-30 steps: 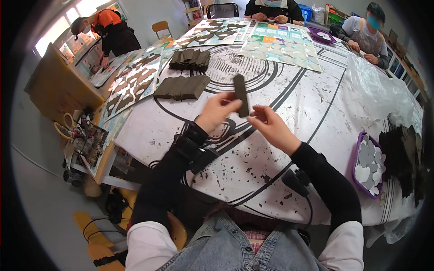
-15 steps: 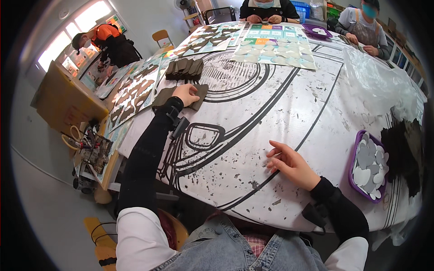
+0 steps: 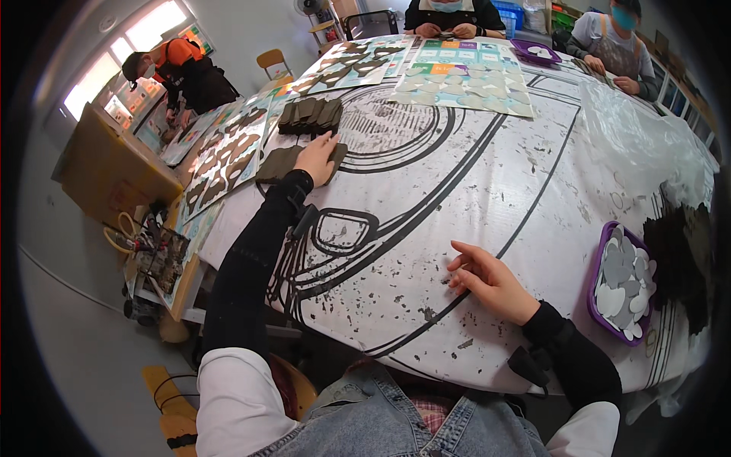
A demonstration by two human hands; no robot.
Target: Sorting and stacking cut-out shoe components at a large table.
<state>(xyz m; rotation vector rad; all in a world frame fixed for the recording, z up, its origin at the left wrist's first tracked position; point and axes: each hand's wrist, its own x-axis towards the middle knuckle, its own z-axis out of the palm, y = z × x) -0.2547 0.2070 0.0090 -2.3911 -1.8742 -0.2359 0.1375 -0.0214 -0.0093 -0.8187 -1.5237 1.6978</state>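
Observation:
My left hand [image 3: 315, 158] reaches to the back left and rests on a low spread of dark brown flat pieces [image 3: 278, 162]. Its fingers are stretched out, the tips near a taller pile of the same brown pieces [image 3: 311, 116] just behind. Over the middle of the table my right hand [image 3: 496, 288] hovers or rests with loosely bent fingers apart and nothing in them. To its right stands a purple basket [image 3: 592, 283] holding white and grey rounded flat pieces [image 3: 629, 282].
Sheets with brown shapes [image 3: 228, 156] lie along the left edge, and a sheet with pale rounded pieces [image 3: 464, 87] at the back. Crumpled clear plastic [image 3: 640, 145] and dark brown material [image 3: 685, 259] are on the right. Co-workers sit across the table; another person stands far left.
My left hand's fingers have straightened from a curl over the brown pieces and moved slightly away from me, toward the pile behind. My right hand has hardly moved.

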